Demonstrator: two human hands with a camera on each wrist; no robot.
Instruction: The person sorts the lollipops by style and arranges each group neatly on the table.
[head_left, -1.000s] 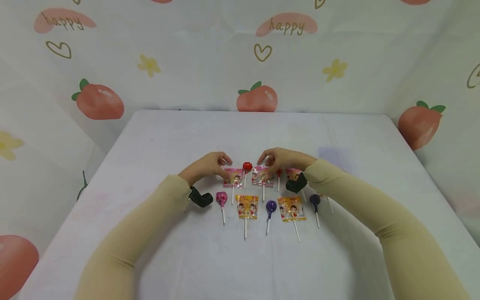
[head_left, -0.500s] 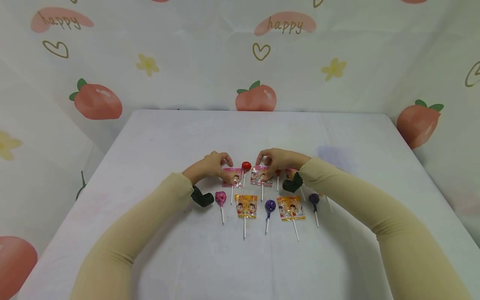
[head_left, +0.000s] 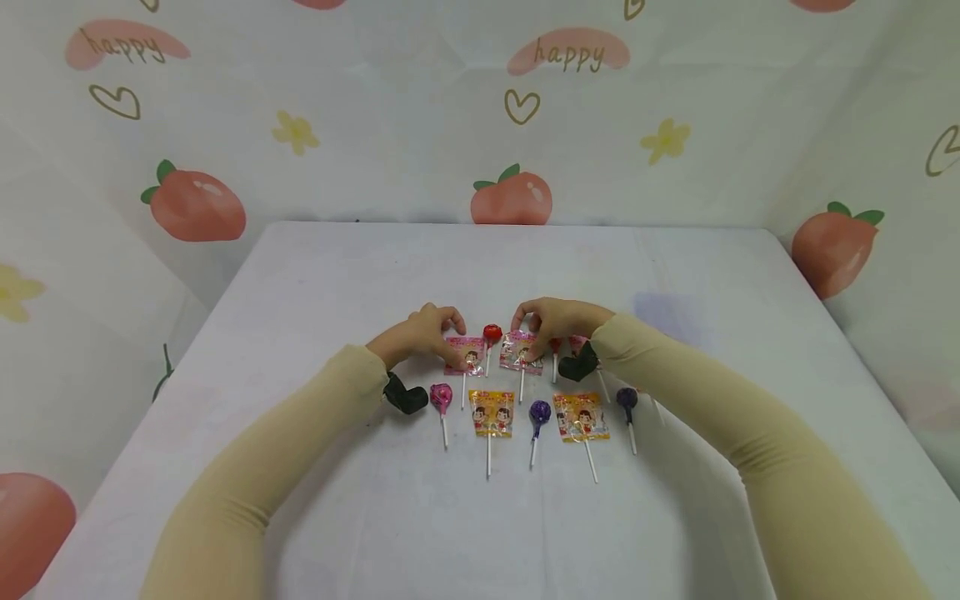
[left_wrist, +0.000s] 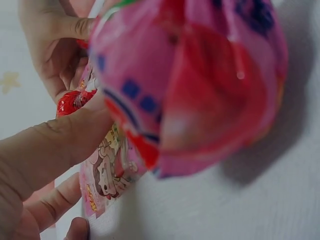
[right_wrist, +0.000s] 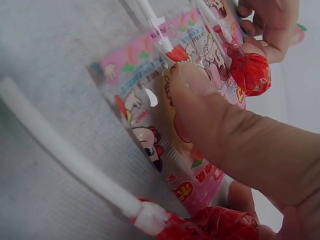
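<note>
In the head view my left hand curls over a flat pink-packet lollipop, thumb on its wrapper and fingers at its far edge. Beside it, my right hand holds another pink-packet lollipop the same way. The right wrist view shows that thumb pressed on the clear, cartoon-printed wrapper. Between the hands lies a red round lollipop; a second red one sits under the right hand. A pink round lollipop looms large in front of the left thumb in the left wrist view.
A nearer row holds the pink round lollipop, two orange-packet lollipops, a purple one and a dark purple one. A third pink packet is partly hidden by the right wrist's black camera. White cloth covers the table.
The right wrist and forearm have shifted slightly left, with the packet under that thumb edging left. The left hand stays nearly where it was.
</note>
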